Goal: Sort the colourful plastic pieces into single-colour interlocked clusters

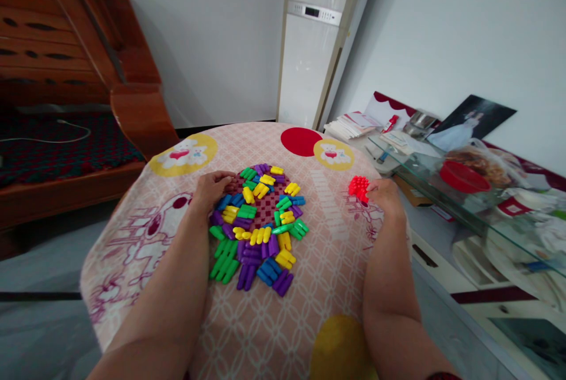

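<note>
- Counter (331, 277): it carries everything in hand, under a printed cloth. The cloth looks loose, so light, lifted moves should suit better than dragging, which could ruck it.
- Coloured pieces (251, 253): green, blue, purple and yellow, they lie on the counter in a rough ring between the hands. Some touch or overlap; lifting these from the top should disturb their neighbours least.
- Right hand (385, 196): its grip is at the edge of the red cluster, well apart from the ring. I cannot tell whether the fingers clench it or only touch it; a low pinch on its sides would probably steady it.
- Left hand (212, 188): its fingers curve beside the ring's upper left edge. I cannot tell whether its grip holds a piece; a soft touch seems best here.
- Red cluster (358, 187): small and knobbly, best kept together.
</note>
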Available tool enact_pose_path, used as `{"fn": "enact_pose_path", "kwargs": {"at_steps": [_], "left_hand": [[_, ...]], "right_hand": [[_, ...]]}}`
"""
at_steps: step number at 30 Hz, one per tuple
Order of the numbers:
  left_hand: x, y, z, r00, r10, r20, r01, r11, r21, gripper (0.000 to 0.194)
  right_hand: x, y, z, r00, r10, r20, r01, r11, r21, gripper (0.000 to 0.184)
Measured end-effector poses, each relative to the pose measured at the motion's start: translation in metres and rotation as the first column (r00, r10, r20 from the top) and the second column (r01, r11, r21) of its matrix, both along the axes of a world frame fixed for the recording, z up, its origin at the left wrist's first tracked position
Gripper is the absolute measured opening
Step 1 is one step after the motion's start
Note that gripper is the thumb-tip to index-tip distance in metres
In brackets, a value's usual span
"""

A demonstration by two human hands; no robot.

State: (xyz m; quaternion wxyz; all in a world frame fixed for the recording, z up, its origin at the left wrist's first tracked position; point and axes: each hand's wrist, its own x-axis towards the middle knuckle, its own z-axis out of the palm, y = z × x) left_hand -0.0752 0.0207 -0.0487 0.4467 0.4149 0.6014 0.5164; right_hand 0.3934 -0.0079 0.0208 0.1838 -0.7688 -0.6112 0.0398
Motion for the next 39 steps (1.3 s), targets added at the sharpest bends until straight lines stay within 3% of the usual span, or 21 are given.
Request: {"fn": "enact_pose_path", "kwargs": {"at_steps": [7,13,16,19,22,25,33,36,39], "left_hand": [[0.001,-0.001,0.001,1.0,0.009,0.021,-0.009,1.0,0.012,0.017],[0.004,-0.004,0.004,0.998,0.013,0.055,-0.014,1.0,0.018,0.016],[0.004,-0.004,0.004,0.998,0.025,0.05,-0.025,1.0,0.007,0.016],[0.003,-0.003,0.003,0.998,0.028,0.048,-0.028,1.0,0.009,0.018],[0.002,-0.001,0.001,0.998,0.02,0.055,-0.02,1.0,0.006,0.019],[0.002,0.001,-0.001,0.999,0.019,0.05,-0.019,1.0,0.001,0.019],[0.003,-0.001,0.001,1.0,0.011,0.02,-0.011,1.0,0.008,0.018],[0.002,0.0,-0.001,1.0,0.002,-0.007,-0.002,1.0,0.013,0.019],[0.001,0.001,-0.004,1.0,-0.01,-0.017,0.01,1.0,0.023,0.02]], "right_hand": [[-0.006,0.001,-0.003,0.991,0.036,0.129,-0.043,0.998,0.049,0.021],[-0.028,0.004,0.016,0.993,-0.04,0.11,0.019,0.982,0.186,0.016],[-0.066,0.009,0.018,0.987,0.155,0.036,-0.159,0.949,0.271,0.02],[-0.118,0.011,0.005,0.914,0.405,0.033,-0.398,0.875,0.274,0.023],[-0.164,0.008,-0.017,0.827,0.558,0.066,-0.561,0.812,0.163,0.026],[-0.19,0.004,-0.036,0.783,0.613,0.108,-0.619,0.784,0.039,0.024],[-0.181,0.019,-0.055,0.879,0.477,0.029,-0.477,0.874,0.09,0.028],[-0.166,0.028,-0.057,0.954,0.298,-0.04,-0.288,0.945,0.154,0.029],[-0.146,0.035,-0.056,0.991,0.122,-0.048,-0.109,0.973,0.205,0.026]]}}
